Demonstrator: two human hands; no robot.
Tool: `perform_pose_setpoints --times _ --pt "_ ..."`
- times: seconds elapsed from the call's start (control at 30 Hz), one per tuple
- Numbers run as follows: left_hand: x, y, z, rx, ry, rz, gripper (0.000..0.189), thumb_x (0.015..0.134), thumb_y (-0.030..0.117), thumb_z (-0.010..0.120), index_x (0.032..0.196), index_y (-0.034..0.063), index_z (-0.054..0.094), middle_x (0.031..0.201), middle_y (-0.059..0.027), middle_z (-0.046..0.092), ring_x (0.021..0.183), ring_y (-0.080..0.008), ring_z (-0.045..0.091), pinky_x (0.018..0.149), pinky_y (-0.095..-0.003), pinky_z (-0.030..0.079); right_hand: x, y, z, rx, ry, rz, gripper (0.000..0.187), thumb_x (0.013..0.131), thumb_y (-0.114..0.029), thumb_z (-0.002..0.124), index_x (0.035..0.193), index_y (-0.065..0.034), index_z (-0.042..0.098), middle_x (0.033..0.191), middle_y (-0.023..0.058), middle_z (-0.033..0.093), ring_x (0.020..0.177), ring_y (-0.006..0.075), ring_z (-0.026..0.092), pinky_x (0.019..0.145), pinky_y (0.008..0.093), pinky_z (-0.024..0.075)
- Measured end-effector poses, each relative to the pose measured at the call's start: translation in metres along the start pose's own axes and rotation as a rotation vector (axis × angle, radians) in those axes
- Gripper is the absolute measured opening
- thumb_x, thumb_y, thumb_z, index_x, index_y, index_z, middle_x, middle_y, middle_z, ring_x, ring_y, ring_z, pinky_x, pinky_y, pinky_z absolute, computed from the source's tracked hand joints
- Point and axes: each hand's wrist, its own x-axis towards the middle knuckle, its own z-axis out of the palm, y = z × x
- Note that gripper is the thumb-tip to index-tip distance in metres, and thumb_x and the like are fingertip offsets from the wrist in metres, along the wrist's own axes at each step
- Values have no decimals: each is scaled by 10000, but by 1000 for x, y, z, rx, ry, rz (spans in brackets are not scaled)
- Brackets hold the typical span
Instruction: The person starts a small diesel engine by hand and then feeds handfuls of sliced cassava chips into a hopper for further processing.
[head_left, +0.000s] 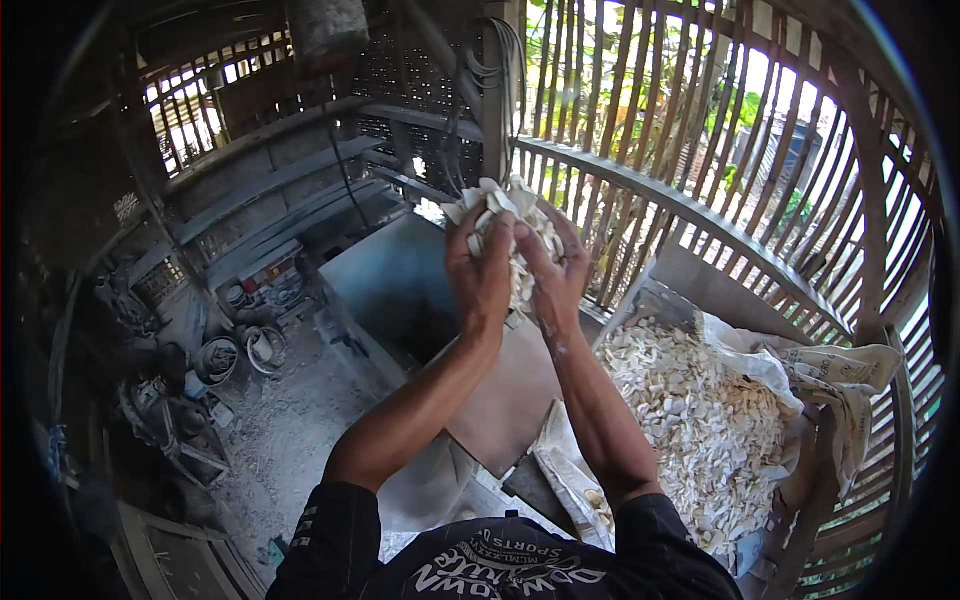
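Note:
My left hand (481, 274) and my right hand (556, 270) are raised together in front of me, cupped around a heap of pale dried chips (501, 201). The chips look like dried root slices; some stick up above my fingers and others show between my palms. Beneath and left of my hands is a large metal hopper (379, 259) with a dark interior. A flat brownish panel (499, 405) slopes below my wrists. To the right of my right forearm lies a big pile of the same kind of chips (694, 427).
White woven sacks (750, 360) edge the pile, and another sack (566, 472) lies by my right elbow. A slatted wooden wall (660, 135) rises ahead and right. Buckets (217, 360) and clutter stand on the dusty floor (277, 427) at left. Cables (510, 67) hang from a post.

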Motion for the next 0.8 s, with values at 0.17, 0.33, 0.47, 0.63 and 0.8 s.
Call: perform_pose_setpoints --times 0.17,0.33,0.47,0.63,0.8 --pt "48 1 -75 27 160 -80 365 896 222 658 1152 -38 642 1131 -123 617 1019 -181 588 859 -308 473 8 73 80 1 -108 161 566 786 -369 789 1226 -41 651 1148 151 661 1083 237 616 946 326 449" --pt "52 -8 -122 278 181 -208 328 887 246 681 1069 -27 681 1037 -90 674 928 -146 602 818 -296 478 -5 96 98 116 -276 435 531 789 -387 796 1115 8 656 902 69 696 811 122 616 749 266 486" --pt "54 -21 -143 255 44 -175 314 848 228 710 1046 -14 677 946 -54 685 820 -110 603 732 -269 486 -6 101 91 20 -340 430 491 773 -319 817 1118 -9 656 913 66 698 814 123 624 750 270 495" --pt "65 -24 -170 395 -170 -250 276 787 125 712 1039 19 670 939 -23 681 801 -97 619 702 -260 498 -7 96 84 -98 -446 383 463 732 -290 829 1097 -58 662 935 86 717 861 166 678 790 305 518" --pt "67 -21 -171 689 -272 -119 265 688 24 648 952 25 665 811 -25 668 726 -80 594 644 -283 482 -11 77 81 -612 -513 168 571 658 -398 815 1132 -124 652 1050 156 704 997 362 663 853 430 520"
